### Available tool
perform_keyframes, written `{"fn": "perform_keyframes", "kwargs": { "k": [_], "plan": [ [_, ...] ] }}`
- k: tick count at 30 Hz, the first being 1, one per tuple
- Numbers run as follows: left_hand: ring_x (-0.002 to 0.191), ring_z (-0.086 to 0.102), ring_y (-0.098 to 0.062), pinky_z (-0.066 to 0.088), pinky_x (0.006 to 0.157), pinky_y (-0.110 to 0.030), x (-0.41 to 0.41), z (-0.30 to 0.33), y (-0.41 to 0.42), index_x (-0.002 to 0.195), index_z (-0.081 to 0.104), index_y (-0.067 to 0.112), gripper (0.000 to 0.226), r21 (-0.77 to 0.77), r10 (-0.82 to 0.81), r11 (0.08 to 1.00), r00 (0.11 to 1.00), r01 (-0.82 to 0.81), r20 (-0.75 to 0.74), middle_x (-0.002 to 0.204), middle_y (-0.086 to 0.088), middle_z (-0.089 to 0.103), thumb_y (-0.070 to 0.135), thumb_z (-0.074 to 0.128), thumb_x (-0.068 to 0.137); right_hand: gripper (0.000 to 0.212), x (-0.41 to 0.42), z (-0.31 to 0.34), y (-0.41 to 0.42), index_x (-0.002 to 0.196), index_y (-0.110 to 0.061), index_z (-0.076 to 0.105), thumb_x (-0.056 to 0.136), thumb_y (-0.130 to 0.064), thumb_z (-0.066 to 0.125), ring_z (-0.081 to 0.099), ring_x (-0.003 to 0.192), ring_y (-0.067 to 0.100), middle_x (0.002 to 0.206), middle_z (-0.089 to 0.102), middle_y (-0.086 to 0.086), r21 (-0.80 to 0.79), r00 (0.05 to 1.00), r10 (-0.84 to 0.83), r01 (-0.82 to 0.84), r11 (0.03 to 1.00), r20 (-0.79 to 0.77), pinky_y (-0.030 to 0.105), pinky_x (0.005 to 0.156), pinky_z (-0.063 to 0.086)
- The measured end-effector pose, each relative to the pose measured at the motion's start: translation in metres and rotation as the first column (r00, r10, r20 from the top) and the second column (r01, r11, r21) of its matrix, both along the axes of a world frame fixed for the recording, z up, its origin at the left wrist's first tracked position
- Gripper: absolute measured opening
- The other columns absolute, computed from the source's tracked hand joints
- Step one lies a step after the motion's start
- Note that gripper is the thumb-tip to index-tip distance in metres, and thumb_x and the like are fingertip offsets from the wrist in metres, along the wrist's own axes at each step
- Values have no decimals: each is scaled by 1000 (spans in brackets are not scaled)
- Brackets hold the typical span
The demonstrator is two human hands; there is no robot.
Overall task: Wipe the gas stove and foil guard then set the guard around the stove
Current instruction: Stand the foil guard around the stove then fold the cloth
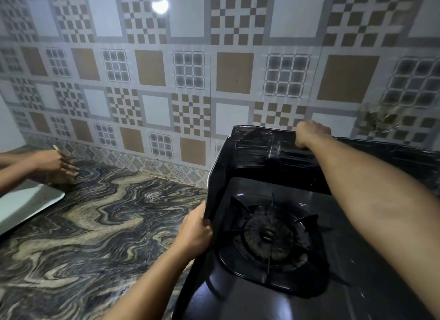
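The person is standing the dark, creased foil guard (pixel 252 153) up around the black glass-topped gas stove (pixel 273 296), which is sitting at about four o'clock in the view on the swirled brown-and-black marble countertop (pixel 95 224). The left hand (pixel 196 229) is curling its fingers round the front edge of the guard's left panel, at seven o'clock from the round burner (pixel 269 236); this grip is probably keeping the thin panel upright and snug against the stove's side. The right hand (pixel 309 133), reaching out to twelve o'clock of the burner, is closing over the top rim of the back panel, seemingly steadying it against the patterned brown-and-white tiled wall (pixel 190 69) so it is not sagging onto the burner. Judging by this, the wiping is looking finished and the setting step is under way.

At nine o'clock another person's hands (pixel 54 164) are working near a white flat tray (pixel 28 200); what they are holding is too small to tell.
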State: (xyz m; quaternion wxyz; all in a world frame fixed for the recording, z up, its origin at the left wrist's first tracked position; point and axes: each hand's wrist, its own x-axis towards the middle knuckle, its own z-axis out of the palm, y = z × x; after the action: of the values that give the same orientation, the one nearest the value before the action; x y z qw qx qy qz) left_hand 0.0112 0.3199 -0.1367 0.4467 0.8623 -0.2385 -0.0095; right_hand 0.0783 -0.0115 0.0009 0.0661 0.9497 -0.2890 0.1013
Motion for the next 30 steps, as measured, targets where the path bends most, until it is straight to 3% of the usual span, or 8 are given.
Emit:
{"fn": "perform_keyframes", "kwargs": {
  "k": [4, 9, 14, 18, 22, 25, 27, 30],
  "plan": [
    [87, 53, -23, 29, 64, -28, -2, 6, -2, 75, 45, 31, 37, 32, 34, 999, 999, -35, 12, 91, 1, 60, -5, 45, 81, 22, -2, 6, -4, 109, -11, 62, 88, -6, 59, 56, 86, 29, 110, 62, 12, -18, 993, 108, -109, 994, -48, 35, 72, 46],
    [85, 55, -23, 32, 65, -29, 1, 9, -1, 72, 47, 31, 39, -9, 92, 996, 995, -92, 23, 88, -3, 61, -7, 48, 80, 33, -2, 20, 2, 120, -14, 61, 88, -6, 61, 59, 103, 33, 121, 60, 13, 5, 977, 211, -211, 977, -11, 36, 80, 48],
    [82, 54, -22, 34, 65, -31, 3, 7, 2, 73, 51, 30, 38, -4, 143, 990, 990, -143, -13, 81, 4, 61, -8, 48, 75, 33, -25, 12, -27, 104, -13, 63, 78, -25, 79, 60, 93, 32, 109, 63, 14, 49, 992, 122, -124, 991, 30, 34, 74, 46],
    [86, 62, -18, 45, 72, -34, 10, 2, 1, 90, 62, 23, 32, -21, 171, 985, 984, -172, -40, 84, 9, 69, -1, 54, 69, 29, -47, 4, -56, 108, -14, 61, 81, -11, 69, 60, 102, 34, 114, 61, 15, -12, 994, 26, -25, 1000, 107, 37, 81, 51],
    [76, 60, -15, 43, 63, -21, 10, -3, -6, 77, 64, 26, 34, -40, 231, 972, 972, -233, -48, 71, 10, 67, -5, 52, 70, 25, -57, -3, -76, 104, -15, 64, 82, -2, 60, 61, 102, 34, 111, 65, 15, -71, 979, -7, 22, 997, 202, 37, 85, 51],
    [76, 58, -23, 37, 61, -32, 16, -8, -10, 67, 55, 31, 40, -2, 254, 967, 967, -254, -26, 66, 6, 61, -8, 52, 74, 23, -57, -4, -82, 98, -14, 66, 83, 0, 56, 63, 98, 37, 105, 67, 18, -84, 952, 16, 11, 996, 306, 37, 82, 53],
    [82, 59, -22, 36, 64, -29, 20, -10, -12, 81, 63, 27, 37, 27, 207, 978, 978, -206, -17, 77, 4, 63, -8, 53, 78, 23, -57, -6, -82, 96, -14, 68, 83, 0, 56, 63, 95, 38, 107, 66, 22, -80, 939, 28, -1, 997, 343, 36, 80, 51],
    [86, 56, -20, 34, 66, -26, 24, -13, -14, 106, 67, 21, 37, 55, 186, 981, 982, -185, -17, 86, 5, 62, -5, 53, 84, 25, -56, -11, -80, 95, -17, 70, 81, 0, 57, 59, 101, 41, 128, 54, 27, -44, 937, 4, 12, 999, 350, 35, 82, 48]
  ]
}}
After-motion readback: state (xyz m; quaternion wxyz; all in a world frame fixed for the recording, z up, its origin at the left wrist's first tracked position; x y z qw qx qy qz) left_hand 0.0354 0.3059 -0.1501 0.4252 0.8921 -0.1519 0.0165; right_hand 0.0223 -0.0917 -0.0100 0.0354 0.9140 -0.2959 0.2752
